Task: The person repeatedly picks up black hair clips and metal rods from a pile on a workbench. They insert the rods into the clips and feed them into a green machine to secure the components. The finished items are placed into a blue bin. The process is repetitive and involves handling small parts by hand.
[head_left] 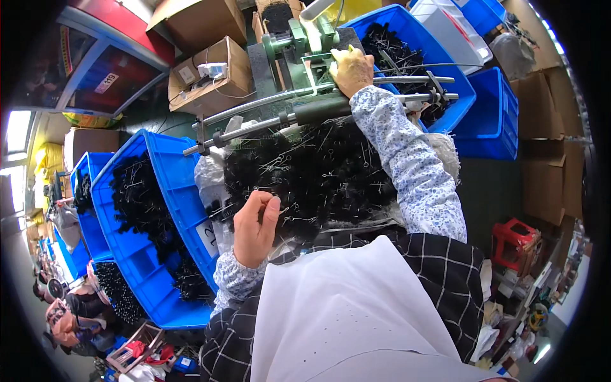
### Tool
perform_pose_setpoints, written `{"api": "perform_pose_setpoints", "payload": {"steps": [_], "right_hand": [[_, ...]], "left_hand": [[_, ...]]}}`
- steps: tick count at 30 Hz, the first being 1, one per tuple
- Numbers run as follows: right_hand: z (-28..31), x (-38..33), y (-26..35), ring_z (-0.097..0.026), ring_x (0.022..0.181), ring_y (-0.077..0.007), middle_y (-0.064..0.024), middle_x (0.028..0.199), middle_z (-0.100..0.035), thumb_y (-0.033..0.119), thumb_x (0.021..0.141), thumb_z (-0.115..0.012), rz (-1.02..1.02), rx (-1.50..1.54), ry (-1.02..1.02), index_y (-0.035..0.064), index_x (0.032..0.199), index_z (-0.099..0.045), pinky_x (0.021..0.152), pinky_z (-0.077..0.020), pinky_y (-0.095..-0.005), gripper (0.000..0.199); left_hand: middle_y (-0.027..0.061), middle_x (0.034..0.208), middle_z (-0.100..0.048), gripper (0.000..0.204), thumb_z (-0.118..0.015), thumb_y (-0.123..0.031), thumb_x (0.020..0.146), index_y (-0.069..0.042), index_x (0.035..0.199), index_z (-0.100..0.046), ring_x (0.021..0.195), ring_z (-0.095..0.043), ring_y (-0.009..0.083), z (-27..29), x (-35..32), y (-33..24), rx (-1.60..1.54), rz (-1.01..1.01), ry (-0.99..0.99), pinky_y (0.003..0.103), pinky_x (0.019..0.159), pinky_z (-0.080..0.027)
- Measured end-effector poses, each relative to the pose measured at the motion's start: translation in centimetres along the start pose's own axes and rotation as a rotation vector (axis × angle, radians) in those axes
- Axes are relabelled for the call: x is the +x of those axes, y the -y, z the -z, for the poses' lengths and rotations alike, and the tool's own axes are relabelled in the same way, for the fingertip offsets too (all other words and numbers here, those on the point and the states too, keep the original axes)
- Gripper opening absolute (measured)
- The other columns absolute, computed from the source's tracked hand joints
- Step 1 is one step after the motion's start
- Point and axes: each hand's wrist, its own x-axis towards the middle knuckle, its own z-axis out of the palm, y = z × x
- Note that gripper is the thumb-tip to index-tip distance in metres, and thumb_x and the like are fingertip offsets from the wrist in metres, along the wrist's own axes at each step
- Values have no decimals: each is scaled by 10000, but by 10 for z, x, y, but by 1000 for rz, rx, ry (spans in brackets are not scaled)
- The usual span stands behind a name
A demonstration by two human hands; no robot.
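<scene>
A heap of small black bristle brushes [312, 169] with thin wire stems and ring ends lies in front of me. Over its near left edge is my left hand [254, 226], thumb and forefinger pinched together; a bit of wire shows beside the fingertips, but what they hold cannot be made out. My right hand [352, 70] reaches across to the green machine [299, 54], its fingers bent closed against the machine's front part. Whatever those fingertips grip is hidden. Two metal rods [254, 124] run crosswise between the machine and the heap, below my right wrist.
Blue bins with black brushes stand at the left [181, 197] and at the back right [439, 70]. Another blue bin [490, 121] sits beyond the right one. A cardboard box [213, 79] is left of the machine. At the right stands a red stool [514, 245].
</scene>
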Motion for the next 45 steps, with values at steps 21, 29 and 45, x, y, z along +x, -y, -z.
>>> {"api": "perform_pose_setpoints", "payload": {"steps": [21,29,45], "right_hand": [[26,44,-187,-614,879,-302,-133,965,-628,209,830,-524,-263,-216,-23,99,947,-624,710,-510,-403,189],[124,-61,-157,-596,817,-204,-140,903,-621,145,870,-520,-96,803,697,0,996,-600,749,-466,-309,208],[13,-115,-80,-495,1107,-240,-59,1117,-579,235,854,-471,24,41,606,148,1115,-563,912,-349,-386,290]], "left_hand": [[26,678,-533,170,-483,-152,917,-2,840,-504,598,-472,60,-12,6,-1,37,-42,-15,191,546,-383],[23,670,-528,162,-514,-145,903,-3,826,-510,593,-459,52,-25,9,1,66,4,-15,192,535,-369],[12,625,-508,153,-540,-134,887,-6,806,-515,549,-432,61,-32,2,-4,107,4,-10,201,509,-358]]}}
